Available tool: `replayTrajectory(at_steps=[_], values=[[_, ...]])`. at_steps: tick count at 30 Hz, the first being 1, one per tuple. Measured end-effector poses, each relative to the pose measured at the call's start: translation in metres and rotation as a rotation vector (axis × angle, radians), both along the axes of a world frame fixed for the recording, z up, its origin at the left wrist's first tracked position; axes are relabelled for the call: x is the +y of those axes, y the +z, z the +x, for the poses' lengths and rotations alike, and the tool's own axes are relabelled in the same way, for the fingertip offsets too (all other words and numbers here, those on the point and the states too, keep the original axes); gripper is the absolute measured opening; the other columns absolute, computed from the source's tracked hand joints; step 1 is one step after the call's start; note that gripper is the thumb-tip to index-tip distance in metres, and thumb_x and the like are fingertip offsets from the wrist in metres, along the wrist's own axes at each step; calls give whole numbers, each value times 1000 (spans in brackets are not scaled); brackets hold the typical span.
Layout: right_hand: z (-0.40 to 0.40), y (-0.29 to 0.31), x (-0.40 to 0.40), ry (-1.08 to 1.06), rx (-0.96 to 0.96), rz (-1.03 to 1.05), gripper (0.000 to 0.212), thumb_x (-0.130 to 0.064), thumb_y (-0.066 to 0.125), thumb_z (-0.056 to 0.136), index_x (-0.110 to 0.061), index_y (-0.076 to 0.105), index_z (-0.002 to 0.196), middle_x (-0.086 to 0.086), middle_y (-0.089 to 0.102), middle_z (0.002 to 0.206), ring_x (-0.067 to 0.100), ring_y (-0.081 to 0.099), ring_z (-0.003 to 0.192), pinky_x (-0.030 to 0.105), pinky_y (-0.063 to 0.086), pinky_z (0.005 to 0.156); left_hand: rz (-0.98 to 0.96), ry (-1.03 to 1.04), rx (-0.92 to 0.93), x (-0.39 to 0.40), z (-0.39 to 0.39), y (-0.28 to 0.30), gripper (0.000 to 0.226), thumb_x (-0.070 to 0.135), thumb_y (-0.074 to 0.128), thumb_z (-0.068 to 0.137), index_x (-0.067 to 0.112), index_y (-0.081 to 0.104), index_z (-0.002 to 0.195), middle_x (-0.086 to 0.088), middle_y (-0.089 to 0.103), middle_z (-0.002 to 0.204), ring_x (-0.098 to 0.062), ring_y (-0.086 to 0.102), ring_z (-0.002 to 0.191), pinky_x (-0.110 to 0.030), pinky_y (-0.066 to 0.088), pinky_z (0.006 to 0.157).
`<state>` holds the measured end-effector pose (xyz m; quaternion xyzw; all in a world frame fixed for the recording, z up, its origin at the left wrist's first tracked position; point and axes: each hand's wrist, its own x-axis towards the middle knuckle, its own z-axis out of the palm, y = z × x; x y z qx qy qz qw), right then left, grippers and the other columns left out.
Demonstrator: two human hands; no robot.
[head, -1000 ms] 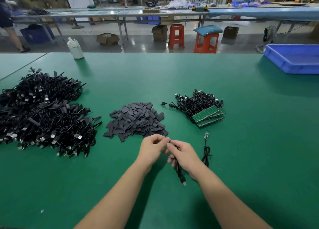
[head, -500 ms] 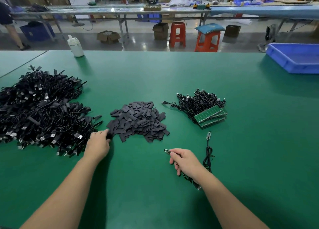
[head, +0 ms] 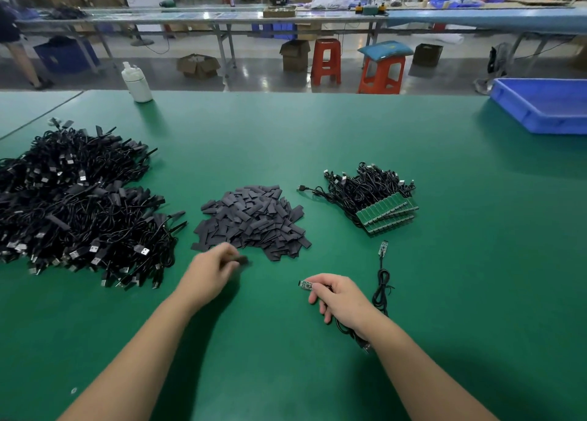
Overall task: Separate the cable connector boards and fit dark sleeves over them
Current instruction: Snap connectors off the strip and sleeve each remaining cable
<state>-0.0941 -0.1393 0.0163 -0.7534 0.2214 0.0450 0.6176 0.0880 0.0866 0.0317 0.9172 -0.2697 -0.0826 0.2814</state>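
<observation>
1. Our left hand (head: 211, 269), blurred, pinches a dark sleeve (head: 242, 259) just below the sleeve pile (head: 254, 220).
2. Our right hand (head: 341, 295) grips a cable, its board (head: 305, 284) poking out leftward.
3. The board looks stiff, light and fragile; hold its edges.

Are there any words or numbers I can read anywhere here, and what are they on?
No text can be read in this picture.
Small green board held in the right hand: any markings too small to read.
Green boards in the bundle: too small to read.
White bottle: no label shows.
Cardboard boxes on the floor: no print can be made out.
</observation>
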Motion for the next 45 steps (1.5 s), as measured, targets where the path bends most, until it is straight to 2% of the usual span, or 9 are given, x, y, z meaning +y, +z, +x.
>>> replayTrajectory(at_steps=[4, 7, 11, 15, 24, 32, 37, 40, 45], values=[[0, 1, -1, -1, -11, 42, 18, -17, 50, 102, -16, 64, 114, 1, 68, 82, 16, 55, 60, 28, 52, 55, 153, -323, -103, -34, -35, -10, 23, 24, 57, 97, 26, 69, 116, 5, 64, 102, -17, 62, 98, -28, 48, 86], [0, 1, -2, 4, 1, 44, 19, -17, 49, 102, -18, 65, 113, 0, 69, 81, 18, 56, 61, 28, 52, 57, 297, -360, -167, -44, -42, -17, 31, 32, 55, 98, 21, 62, 126, 1, 56, 109, -23, 59, 103, -29, 44, 86], [-2, 2, -2, 3, 0, 63, 19, -16, 48, 102, -18, 65, 112, 0, 68, 79, 16, 55, 59, 27, 51, 54, 133, -351, -128, -41, -46, -17, 29, 32, 63, 94, 24, 68, 121, 6, 61, 113, -15, 60, 104, -22, 44, 90], [-2, 3, 0, 0, -13, 98, 18, -14, 48, 102, -15, 64, 111, 1, 66, 76, 15, 54, 58, 27, 50, 51, -113, -297, -26, -44, -60, -11, 21, 27, 72, 87, 22, 75, 108, 13, 68, 98, 0, 59, 90, -1, 36, 81], [-5, 7, 0, 6, -29, 153, 18, -11, 47, 102, -8, 62, 112, 3, 61, 73, 12, 51, 53, 25, 47, 48, -250, -227, -30, -52, -77, -13, 16, 20, 77, 83, 22, 78, 99, 13, 71, 89, 6, 59, 83, -4, 39, 78], [-6, 6, -4, 19, -32, 158, 17, -12, 47, 102, -10, 63, 110, 2, 62, 73, 13, 51, 54, 25, 46, 48, -219, -257, 22, -56, -75, -15, 20, 22, 78, 82, 25, 77, 102, 23, 69, 90, 13, 59, 87, -3, 40, 80], [-6, 4, -5, 20, -44, 161, 16, -12, 47, 103, -10, 62, 111, 0, 62, 72, 12, 51, 54, 24, 46, 48, -163, -324, -69, -58, -71, -9, 23, 24, 77, 83, 23, 76, 106, 12, 72, 97, -1, 60, 91, -9, 41, 85], [-6, 4, -6, 30, -47, 151, 16, -12, 47, 103, -10, 61, 111, -1, 62, 71, 11, 51, 54, 24, 46, 48, -172, -311, -66, -60, -74, -8, 22, 26, 75, 84, 24, 76, 106, 13, 72, 95, 2, 60, 87, -7, 41, 82], [-4, 3, -3, 82, -38, 112, 17, -14, 45, 104, -12, 54, 119, -1, 62, 73, 11, 50, 54, 25, 45, 47, -108, -372, -37, -65, -79, -8, 23, 29, 73, 85, 28, 74, 108, 9, 72, 92, -4, 61, 83, -18, 46, 80]])
